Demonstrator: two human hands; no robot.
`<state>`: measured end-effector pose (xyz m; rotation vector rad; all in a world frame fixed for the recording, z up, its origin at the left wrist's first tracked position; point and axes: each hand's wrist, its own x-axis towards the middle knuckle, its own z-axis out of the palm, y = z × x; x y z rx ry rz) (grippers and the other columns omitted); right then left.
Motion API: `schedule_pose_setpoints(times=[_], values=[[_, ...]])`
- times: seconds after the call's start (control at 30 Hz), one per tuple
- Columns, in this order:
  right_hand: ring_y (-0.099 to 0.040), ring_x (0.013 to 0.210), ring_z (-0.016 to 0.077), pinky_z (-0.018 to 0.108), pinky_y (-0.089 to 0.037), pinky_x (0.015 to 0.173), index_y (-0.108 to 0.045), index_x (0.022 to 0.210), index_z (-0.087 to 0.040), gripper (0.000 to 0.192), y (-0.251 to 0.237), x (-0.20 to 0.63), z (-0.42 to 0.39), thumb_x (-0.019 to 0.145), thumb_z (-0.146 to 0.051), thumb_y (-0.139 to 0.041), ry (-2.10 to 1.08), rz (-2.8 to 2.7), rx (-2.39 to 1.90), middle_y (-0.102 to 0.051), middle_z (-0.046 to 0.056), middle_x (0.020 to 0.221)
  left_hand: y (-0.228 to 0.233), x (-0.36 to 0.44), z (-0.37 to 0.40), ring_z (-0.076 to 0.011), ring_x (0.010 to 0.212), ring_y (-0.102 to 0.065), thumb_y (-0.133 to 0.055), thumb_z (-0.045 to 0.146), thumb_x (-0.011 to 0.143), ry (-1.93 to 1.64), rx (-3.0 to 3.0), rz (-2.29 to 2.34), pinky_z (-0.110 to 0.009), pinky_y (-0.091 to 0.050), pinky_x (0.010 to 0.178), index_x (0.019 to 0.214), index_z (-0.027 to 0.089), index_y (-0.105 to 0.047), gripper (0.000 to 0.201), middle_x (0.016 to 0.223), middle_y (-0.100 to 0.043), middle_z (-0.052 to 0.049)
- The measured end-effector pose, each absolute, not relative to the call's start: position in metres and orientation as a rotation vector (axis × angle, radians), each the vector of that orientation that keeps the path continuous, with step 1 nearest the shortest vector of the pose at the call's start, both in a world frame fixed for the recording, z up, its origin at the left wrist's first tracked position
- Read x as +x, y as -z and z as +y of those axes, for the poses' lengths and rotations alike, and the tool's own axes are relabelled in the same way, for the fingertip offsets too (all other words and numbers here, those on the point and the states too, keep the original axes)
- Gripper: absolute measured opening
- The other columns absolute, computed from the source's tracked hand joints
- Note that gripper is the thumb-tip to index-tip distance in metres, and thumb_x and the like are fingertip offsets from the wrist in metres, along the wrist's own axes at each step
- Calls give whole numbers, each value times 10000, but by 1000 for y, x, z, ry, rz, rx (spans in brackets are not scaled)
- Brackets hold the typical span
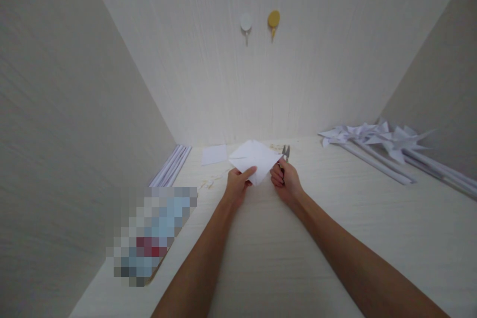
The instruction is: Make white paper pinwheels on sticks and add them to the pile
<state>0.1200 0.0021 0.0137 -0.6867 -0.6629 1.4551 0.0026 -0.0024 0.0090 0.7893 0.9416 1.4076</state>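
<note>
A white square sheet of paper (253, 155), turned like a diamond, is held up above the table. It has a slit running in from its left corner. My left hand (238, 184) is closed on its lower edge, with the thumb on top and the fingers beneath. In my right hand (286, 179) is a small pair of scissors (286, 151), its blades pointing away and slightly apart. The right thumb and forefinger also meet the paper's right corner. Most of the scissors' handles are hidden by the fingers.
Another white sheet (214, 154) lies behind on the left, near rolled paper sticks (171, 165). Folded paper pinwheels (372, 136) on paper sticks lie at right. A blurred-out object (156, 238) rests at left. Two hooks, white (246, 22) and yellow (274, 19), are on the wall.
</note>
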Motion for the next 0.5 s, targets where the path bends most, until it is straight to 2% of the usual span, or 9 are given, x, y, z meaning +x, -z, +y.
schedule_pose_setpoints(times=[0.07,0.17,0.27,0.37,0.5], values=[[-131,284,21,169,-72,277,-431,606,-188,307,-12,117,1,652,-440,-599,-1421,-725,-730,-209,-132,336,-7,4,-1,-64,478,-485,-719,228,476,-1493,754,977,-186,-337,432,645,123,-613,225,598,-608,-8],[-174,297,18,183,-89,299,-472,602,-169,329,-7,112,-1,575,-436,-664,-1330,-917,-858,-260,-124,340,-6,5,1,-61,495,-495,-710,242,489,-1596,727,1013,-189,-367,467,667,123,-619,233,622,-613,-6],[-224,319,20,195,-118,321,-421,513,-171,346,-2,109,-1,554,-393,-683,-1268,-1110,-949,-324,-97,353,-8,7,-1,-64,502,-503,-705,246,494,-1609,733,989,-191,-374,473,683,119,-620,244,633,-614,-11],[-205,323,24,207,-113,331,-350,471,-189,389,0,109,-2,597,-429,-629,-1283,-1168,-925,-297,-93,349,-9,9,-4,-71,509,-511,-702,245,495,-1565,738,952,-184,-360,448,705,125,-619,255,659,-616,-19],[-199,329,30,215,-117,338,-344,477,-195,389,-2,110,-3,621,-457,-594,-1288,-1242,-906,-284,-93,359,-11,11,-6,-72,517,-503,-702,244,496,-1553,800,968,-170,-322,410,742,149,-612,279,690,-609,-11]])
